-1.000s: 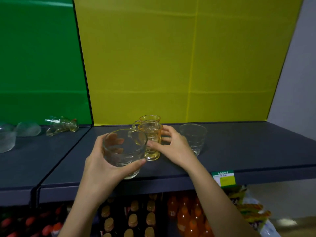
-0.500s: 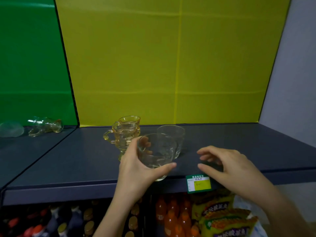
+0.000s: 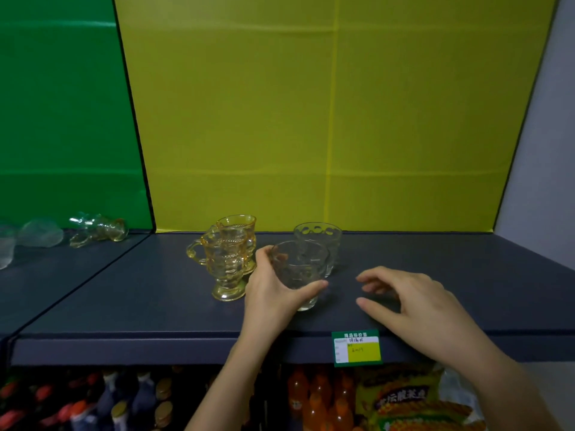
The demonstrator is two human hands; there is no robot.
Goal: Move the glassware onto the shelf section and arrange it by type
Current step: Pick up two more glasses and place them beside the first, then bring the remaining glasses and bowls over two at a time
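Note:
My left hand (image 3: pixel 273 293) grips a clear tumbler (image 3: pixel 298 273) that stands on the dark shelf (image 3: pixel 466 275) in front of the yellow back panel. A second clear tumbler (image 3: pixel 319 244) stands right behind it. To the left stand two amber footed cups with handles: one in front (image 3: pixel 224 264) and one behind (image 3: pixel 239 231). My right hand (image 3: pixel 407 303) hovers over the shelf to the right of the tumblers, fingers apart, holding nothing.
On the left shelf section, before the green panel, lie a tipped amber-tinted glass (image 3: pixel 99 228) and clear glassware (image 3: pixel 40 233). A price tag (image 3: pixel 357 348) hangs on the shelf's front edge. Bottles (image 3: pixel 314 399) and snack bags (image 3: pixel 410 402) fill the shelf below.
My left hand carried the clear tumbler to the right, past the amber cups, to the front of the other tumbler. My right hand left the amber cup and moved right.

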